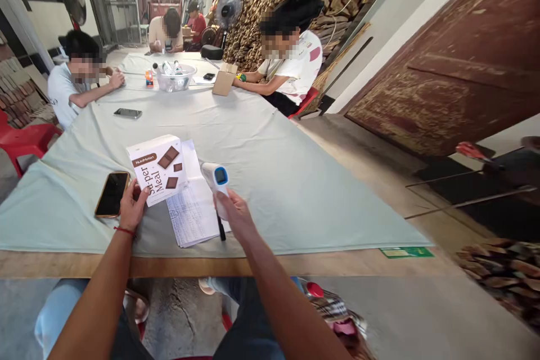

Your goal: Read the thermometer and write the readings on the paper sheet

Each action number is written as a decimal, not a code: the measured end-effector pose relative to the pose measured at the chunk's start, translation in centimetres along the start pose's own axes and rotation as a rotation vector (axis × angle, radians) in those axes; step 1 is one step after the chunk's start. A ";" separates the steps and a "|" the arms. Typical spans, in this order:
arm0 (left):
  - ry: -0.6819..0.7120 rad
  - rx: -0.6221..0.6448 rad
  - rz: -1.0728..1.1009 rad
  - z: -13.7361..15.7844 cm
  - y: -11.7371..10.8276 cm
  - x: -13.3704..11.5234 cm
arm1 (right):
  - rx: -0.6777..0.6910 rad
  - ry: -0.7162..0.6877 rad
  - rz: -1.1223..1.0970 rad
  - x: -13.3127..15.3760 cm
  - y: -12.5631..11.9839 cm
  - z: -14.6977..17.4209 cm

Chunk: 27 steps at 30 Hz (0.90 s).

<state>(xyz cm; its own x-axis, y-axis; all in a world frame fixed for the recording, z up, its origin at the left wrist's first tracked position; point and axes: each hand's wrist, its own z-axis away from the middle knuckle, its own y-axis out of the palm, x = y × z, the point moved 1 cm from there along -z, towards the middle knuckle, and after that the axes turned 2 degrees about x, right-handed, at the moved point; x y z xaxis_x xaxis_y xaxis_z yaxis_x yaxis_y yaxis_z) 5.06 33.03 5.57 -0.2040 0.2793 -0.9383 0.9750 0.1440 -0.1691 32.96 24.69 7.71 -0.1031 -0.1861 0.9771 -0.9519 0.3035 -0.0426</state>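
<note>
My left hand (133,206) grips the lower left corner of a white box (159,166) printed "NutriMotion Su-per Meal" with chocolate squares on it. In my right hand (234,211) is a white infrared thermometer (214,175) with a blue-rimmed screen, its fingers wrapped round the handle. Under and beside the box lie handwritten paper sheets (192,219). A black pen (220,227) rests on the sheets below my right hand. Just left of my left hand a smartphone (112,194) lies face up on the cloth.
A pale cloth (295,191) covers the long table. Farther off stand a clear plastic basin (175,83) with bottles, a cardboard box (224,80) and another phone (127,113). Several people sit around the far part. A green card (406,252) lies at the near right edge.
</note>
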 end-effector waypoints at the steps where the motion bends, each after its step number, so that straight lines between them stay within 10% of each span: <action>1: 0.004 0.006 -0.001 0.0 0.0 -0.1 | 0.069 0.045 -0.132 0.8 1.9 0.0; 9: 0.000 0.040 0.002 -0.2 -0.3 0.0 | 0.206 0.012 -0.397 4.7 10.1 -1.4; 27: 0.046 0.033 -0.042 -0.2 -0.3 -0.6 | 0.242 0.166 -0.539 3.9 10.8 -1.4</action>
<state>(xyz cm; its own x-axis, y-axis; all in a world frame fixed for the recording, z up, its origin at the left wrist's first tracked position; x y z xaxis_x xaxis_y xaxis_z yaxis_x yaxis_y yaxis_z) 4.88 33.04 6.23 -0.2480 0.3175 -0.9153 0.9677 0.1252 -0.2188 22.74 28.59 11.34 0.4387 -0.1005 0.8930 -0.8982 -0.0170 0.4393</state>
